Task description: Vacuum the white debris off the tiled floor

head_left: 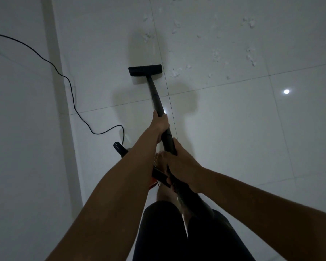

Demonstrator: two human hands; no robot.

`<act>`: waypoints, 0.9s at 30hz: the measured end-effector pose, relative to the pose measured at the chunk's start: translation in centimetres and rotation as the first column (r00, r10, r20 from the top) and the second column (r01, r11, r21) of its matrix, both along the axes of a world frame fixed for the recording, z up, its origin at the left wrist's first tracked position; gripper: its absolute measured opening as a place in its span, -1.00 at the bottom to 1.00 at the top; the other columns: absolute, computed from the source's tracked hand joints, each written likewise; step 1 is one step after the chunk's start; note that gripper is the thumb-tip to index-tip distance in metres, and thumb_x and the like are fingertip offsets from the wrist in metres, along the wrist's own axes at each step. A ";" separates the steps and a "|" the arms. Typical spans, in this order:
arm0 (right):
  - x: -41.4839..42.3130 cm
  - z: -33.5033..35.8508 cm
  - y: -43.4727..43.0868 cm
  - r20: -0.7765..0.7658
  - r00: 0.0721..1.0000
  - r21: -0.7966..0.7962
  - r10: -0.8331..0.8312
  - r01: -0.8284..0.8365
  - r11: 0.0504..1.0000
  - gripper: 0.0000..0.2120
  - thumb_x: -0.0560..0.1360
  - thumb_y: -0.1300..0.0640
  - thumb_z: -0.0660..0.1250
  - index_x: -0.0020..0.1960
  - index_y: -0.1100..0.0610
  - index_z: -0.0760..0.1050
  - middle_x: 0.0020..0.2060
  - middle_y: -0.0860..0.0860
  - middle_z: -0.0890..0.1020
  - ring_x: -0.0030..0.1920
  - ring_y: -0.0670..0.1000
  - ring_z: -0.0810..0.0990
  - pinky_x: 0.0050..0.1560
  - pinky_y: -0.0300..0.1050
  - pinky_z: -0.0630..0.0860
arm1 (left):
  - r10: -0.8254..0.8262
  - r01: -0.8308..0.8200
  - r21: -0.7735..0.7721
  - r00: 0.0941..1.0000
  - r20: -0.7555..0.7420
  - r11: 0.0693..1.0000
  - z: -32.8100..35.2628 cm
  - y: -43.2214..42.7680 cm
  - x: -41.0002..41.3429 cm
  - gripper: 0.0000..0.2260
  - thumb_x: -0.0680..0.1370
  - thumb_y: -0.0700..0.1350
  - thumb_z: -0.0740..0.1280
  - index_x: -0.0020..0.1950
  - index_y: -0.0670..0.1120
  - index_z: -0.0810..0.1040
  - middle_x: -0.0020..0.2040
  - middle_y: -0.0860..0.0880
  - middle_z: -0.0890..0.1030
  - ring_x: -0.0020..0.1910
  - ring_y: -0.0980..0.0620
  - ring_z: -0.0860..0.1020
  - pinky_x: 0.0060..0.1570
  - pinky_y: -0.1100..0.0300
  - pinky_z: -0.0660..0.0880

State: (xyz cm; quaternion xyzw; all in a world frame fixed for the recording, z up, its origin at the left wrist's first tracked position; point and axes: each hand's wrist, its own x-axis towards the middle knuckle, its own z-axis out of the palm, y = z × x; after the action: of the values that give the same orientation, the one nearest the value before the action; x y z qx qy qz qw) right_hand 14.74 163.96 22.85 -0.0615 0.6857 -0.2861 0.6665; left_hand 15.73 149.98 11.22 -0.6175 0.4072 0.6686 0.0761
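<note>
As the head camera looks down along two bare forearms, a black vacuum tube [157,98] runs from frame centre toward 12 o'clock. It ends in a flat black floor nozzle [145,70], set down on the glossy tiled floor [233,138] just beside a grout line. Left hand [161,123]: fingers wrapped round the tube, the farther grip of the two. Right hand [183,163]: at 5 o'clock of the left one, nearer the body, fingers and thumb curled round the tube's lower end, where a ribbed black hose [184,196] leads off toward the legs. White debris [175,72]: small fluffy scraps scattered over the tiles from 12 to 2 o'clock of the frame. The nearest clump lies near the nozzle at its 3 o'clock, not touching it, and a few bits sit at the nozzle's 12 o'clock. Black power cord [72,95] snakes in from 10 o'clock along the foot of the pale wall [17,147] to a black and orange vacuum body [120,147] at 8 o'clock, mostly hidden behind the left forearm. Bare foot [157,156] shows between left forearm and right hand. Dark shorts [177,232] at 6 o'clock. Small bright light reflection [286,91] on a tile at 3 o'clock.
</note>
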 end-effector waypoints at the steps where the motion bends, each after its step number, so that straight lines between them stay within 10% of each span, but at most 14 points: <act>1: 0.1 -0.4 0.0 -0.049 0.999 -0.022 -0.001 0.000 1.000 -0.56 0.69 0.06 0.17 0.52 -0.18 0.20 -0.29 0.06 0.56 -0.46 -0.04 0.50 -0.40 -0.13 0.49 | -0.009 0.009 0.018 1.000 -0.008 1.000 0.1 0.0 0.0 -0.50 0.67 -0.06 0.12 0.58 0.07 0.03 0.01 -0.14 0.51 -0.23 0.05 0.46 -0.24 0.13 0.48; 16: 2.2 -3.9 4.9 -0.133 0.990 -0.053 0.038 -0.045 0.998 -0.53 0.73 -0.02 0.09 0.60 -0.22 0.07 -0.20 0.03 0.60 -0.53 -0.16 0.52 -0.54 -0.34 0.43 | -0.097 0.097 -0.032 0.995 -0.014 0.995 -4.1 5.6 1.8 -0.40 0.67 -0.12 0.12 0.60 0.11 -0.14 -0.14 -0.09 0.45 -0.28 0.01 0.43 -0.29 0.12 0.47; 21: 2.5 -5.2 6.9 -0.117 0.993 -0.065 0.035 -0.043 0.997 -0.53 0.73 -0.02 0.09 0.60 -0.16 0.09 -0.19 0.01 0.55 -0.55 -0.19 0.51 -0.53 -0.36 0.43 | -0.132 0.132 -0.039 0.991 -0.007 0.991 -5.0 7.5 2.1 -0.40 0.67 -0.12 0.12 0.60 0.10 -0.15 0.26 -0.28 0.49 -0.24 0.00 0.45 -0.30 0.14 0.46; 27: 2.7 -10.8 9.2 -0.155 0.986 -0.085 0.061 -0.075 0.994 -0.56 0.72 -0.07 0.08 0.57 -0.23 0.12 -0.07 -0.09 0.54 -0.27 -0.16 0.52 -0.23 -0.21 0.48 | -0.184 0.184 -0.098 0.983 0.010 0.978 -8.2 9.4 2.2 -0.39 0.69 -0.10 0.08 0.60 0.08 -0.24 0.21 -0.13 0.47 -0.21 0.04 0.46 -0.30 0.21 0.42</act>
State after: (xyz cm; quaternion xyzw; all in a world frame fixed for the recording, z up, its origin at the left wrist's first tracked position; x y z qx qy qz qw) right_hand 17.42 173.14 12.02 -0.1368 0.7183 -0.2885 0.6182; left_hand 17.95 159.41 2.99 -0.5803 0.4950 0.6378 0.1074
